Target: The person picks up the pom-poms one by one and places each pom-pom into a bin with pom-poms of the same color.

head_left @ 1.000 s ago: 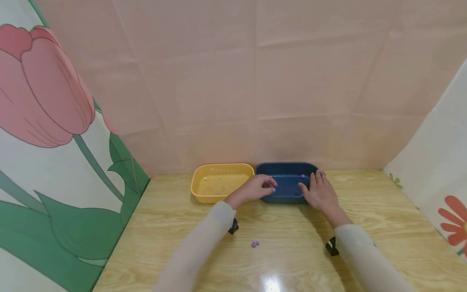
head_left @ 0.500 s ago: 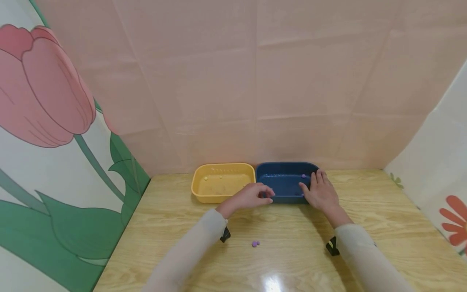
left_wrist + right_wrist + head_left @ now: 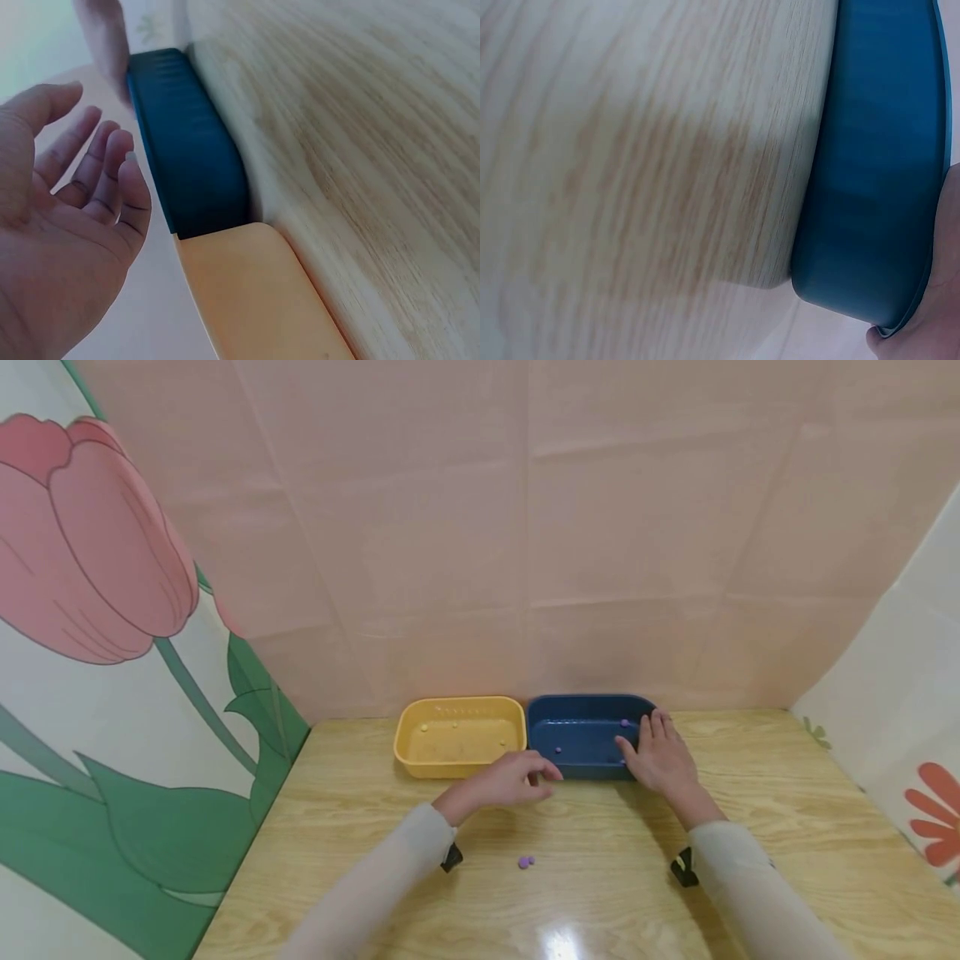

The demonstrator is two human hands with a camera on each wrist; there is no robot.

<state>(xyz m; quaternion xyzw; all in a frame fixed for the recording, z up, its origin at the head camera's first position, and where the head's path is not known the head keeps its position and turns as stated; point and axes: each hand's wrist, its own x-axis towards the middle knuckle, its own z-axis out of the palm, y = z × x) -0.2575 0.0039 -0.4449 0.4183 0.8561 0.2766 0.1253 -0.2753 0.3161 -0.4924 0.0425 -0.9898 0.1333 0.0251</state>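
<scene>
My left hand (image 3: pixel 510 778) hovers at the front edges of the two bins, its fingers loosely curved with nothing between them; the left wrist view shows the bare palm. My right hand (image 3: pixel 662 760) lies over the right end of a dark blue bin (image 3: pixel 585 772), fingers straight and thumb toward the inside. In the right wrist view part of that hand (image 3: pixel 926 322) lies against the bin's rim. Small purple balls sit in the blue bin, one (image 3: pixel 558 750) near its left front and one (image 3: pixel 624 723) at the back right. Two more purple balls (image 3: pixel 524 862) lie on the table.
A yellow bin (image 3: pixel 435 771) stands directly left of the blue one, holding a few small yellow balls (image 3: pixel 424 727). Both bins stand at the back of the wood-grain table (image 3: pixel 600 877), against a pinkish sheet (image 3: pixel 420 543).
My left hand has drawn back from over the blue bin, toward me and to the left, uncovering a purple ball inside it. My right hand has stayed in place.
</scene>
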